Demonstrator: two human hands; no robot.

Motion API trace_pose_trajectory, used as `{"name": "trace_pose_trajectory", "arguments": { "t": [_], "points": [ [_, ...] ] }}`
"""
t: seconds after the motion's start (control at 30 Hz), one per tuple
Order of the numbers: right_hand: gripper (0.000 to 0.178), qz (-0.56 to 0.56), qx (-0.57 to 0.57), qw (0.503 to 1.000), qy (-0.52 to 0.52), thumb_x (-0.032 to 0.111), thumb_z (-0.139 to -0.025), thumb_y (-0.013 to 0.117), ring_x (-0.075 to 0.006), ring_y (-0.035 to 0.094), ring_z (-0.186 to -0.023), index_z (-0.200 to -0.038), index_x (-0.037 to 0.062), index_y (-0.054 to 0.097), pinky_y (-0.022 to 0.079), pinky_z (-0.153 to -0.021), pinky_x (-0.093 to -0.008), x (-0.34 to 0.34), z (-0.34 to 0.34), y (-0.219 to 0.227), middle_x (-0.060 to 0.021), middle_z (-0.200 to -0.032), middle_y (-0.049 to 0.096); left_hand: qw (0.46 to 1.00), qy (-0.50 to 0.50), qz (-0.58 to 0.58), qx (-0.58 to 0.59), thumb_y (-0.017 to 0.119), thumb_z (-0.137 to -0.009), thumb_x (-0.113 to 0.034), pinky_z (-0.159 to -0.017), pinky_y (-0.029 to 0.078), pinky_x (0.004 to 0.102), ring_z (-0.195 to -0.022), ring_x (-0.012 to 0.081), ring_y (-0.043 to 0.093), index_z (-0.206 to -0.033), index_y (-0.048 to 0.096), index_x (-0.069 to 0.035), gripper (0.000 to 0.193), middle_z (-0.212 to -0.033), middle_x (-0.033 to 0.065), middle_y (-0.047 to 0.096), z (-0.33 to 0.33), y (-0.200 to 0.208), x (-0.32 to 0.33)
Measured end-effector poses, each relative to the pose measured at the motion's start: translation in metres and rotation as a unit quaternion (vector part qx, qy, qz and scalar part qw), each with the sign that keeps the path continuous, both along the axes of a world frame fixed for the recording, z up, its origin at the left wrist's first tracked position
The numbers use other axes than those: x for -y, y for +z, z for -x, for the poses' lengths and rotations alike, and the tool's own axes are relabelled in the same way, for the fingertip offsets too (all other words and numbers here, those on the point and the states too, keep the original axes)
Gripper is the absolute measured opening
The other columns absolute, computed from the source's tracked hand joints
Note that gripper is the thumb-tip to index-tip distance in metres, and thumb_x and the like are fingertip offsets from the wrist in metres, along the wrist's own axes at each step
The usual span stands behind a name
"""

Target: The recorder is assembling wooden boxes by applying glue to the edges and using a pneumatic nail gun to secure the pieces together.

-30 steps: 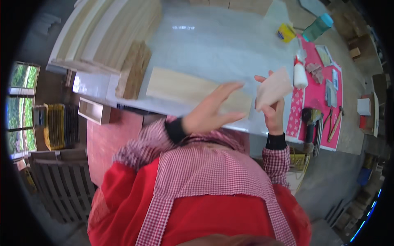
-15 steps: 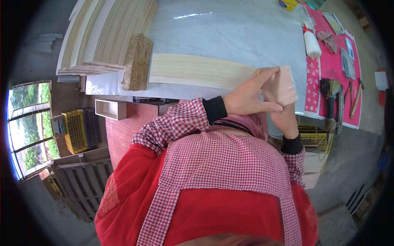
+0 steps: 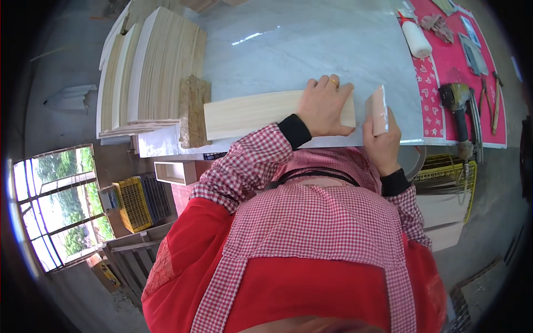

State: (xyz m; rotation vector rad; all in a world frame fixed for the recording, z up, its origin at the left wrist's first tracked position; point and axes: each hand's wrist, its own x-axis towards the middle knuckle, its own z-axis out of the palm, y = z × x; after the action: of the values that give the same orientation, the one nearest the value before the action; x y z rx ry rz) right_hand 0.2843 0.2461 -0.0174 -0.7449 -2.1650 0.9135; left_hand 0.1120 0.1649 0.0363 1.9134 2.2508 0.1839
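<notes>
A long pale wooden board (image 3: 252,114) lies flat on the table with its left end against a rough wooden block (image 3: 195,111). My left hand (image 3: 323,108) spans the board near its right end, fingers at the far edge and thumb at the near one. To the right of that end, my right hand (image 3: 384,141) is closed on a short wooden piece (image 3: 377,111) and holds it up on edge. A white, glossy strip, which looks like glue, runs along the short piece's edge. The two wooden pieces are apart.
Tall stacks of thin boards (image 3: 161,72) stand at the left. A white glue bottle (image 3: 415,39) with a red tip, a crumpled cloth (image 3: 437,28), a nail gun (image 3: 458,105) and a hammer (image 3: 496,105) lie at the right. A yellow basket (image 3: 444,175) sits below the table edge.
My left hand has let go of the short wooden piece and moved left onto the long board. My right hand keeps the short piece, now turned edge-on. The view has shifted.
</notes>
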Motion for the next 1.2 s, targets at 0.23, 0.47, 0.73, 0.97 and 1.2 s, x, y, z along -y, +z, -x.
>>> {"name": "trace_pose_trajectory", "arguments": {
  "t": [0.23, 0.47, 0.73, 0.97, 1.2],
  "points": [
    [0.062, -0.024, -0.036, 0.999, 0.002, 0.003, -0.084, 0.062, -0.0356, 0.063, -0.078, -0.143, 0.0027, 0.044, 0.051, -0.065, -0.0433, 0.012, 0.033, -0.002, -0.0157, -0.096, 0.059, 0.981, -0.010, -0.168, 0.098, 0.086, -0.055, -0.043, -0.079, 0.047, 0.0413, -0.090, 0.0333, 0.058, -0.125, 0.054, -0.001, 0.087, -0.113, 0.0177, 0.056, 0.019, 0.055, 0.020],
    [0.068, -0.033, -0.009, 0.999, 0.001, 0.003, -0.081, 0.063, -0.0322, 0.064, -0.078, -0.145, 0.0044, 0.041, 0.052, -0.064, -0.0408, 0.019, 0.044, -0.005, -0.0134, -0.095, 0.058, 0.983, -0.019, -0.148, 0.105, 0.087, -0.054, -0.040, -0.081, 0.047, 0.0418, -0.091, 0.0330, 0.058, -0.125, 0.055, -0.001, 0.088, -0.113, 0.0178, 0.056, 0.018, 0.061, 0.016],
    [0.071, -0.034, -0.017, 0.999, 0.002, 0.009, -0.078, 0.067, -0.0307, 0.065, -0.077, -0.144, 0.0044, 0.042, 0.053, -0.064, -0.0398, 0.019, 0.045, -0.005, -0.0120, -0.095, 0.059, 0.983, -0.034, -0.142, 0.110, 0.087, -0.053, -0.041, -0.081, 0.047, 0.0418, -0.091, 0.0328, 0.058, -0.125, 0.055, 0.000, 0.089, -0.112, 0.0172, 0.056, 0.014, 0.060, 0.004],
    [0.074, -0.048, 0.004, 0.999, -0.004, 0.011, -0.076, 0.070, -0.0287, 0.065, -0.076, -0.144, 0.0050, 0.042, 0.053, -0.062, -0.0388, 0.020, 0.045, -0.007, -0.0106, -0.095, 0.059, 0.984, -0.041, -0.131, 0.117, 0.087, -0.053, -0.042, -0.082, 0.048, 0.0421, -0.093, 0.0334, 0.058, -0.125, 0.054, 0.000, 0.089, -0.112, 0.0173, 0.056, 0.015, 0.057, 0.000],
    [0.076, -0.046, 0.013, 0.999, -0.009, 0.013, -0.075, 0.070, -0.0285, 0.065, -0.075, -0.145, 0.0054, 0.042, 0.053, -0.061, -0.0392, 0.020, 0.045, -0.006, -0.0100, -0.094, 0.059, 0.985, -0.037, -0.116, 0.120, 0.087, -0.053, -0.042, -0.082, 0.047, 0.0423, -0.093, 0.0337, 0.058, -0.125, 0.054, 0.000, 0.089, -0.113, 0.0172, 0.056, 0.016, 0.058, -0.001]
  ]
}}
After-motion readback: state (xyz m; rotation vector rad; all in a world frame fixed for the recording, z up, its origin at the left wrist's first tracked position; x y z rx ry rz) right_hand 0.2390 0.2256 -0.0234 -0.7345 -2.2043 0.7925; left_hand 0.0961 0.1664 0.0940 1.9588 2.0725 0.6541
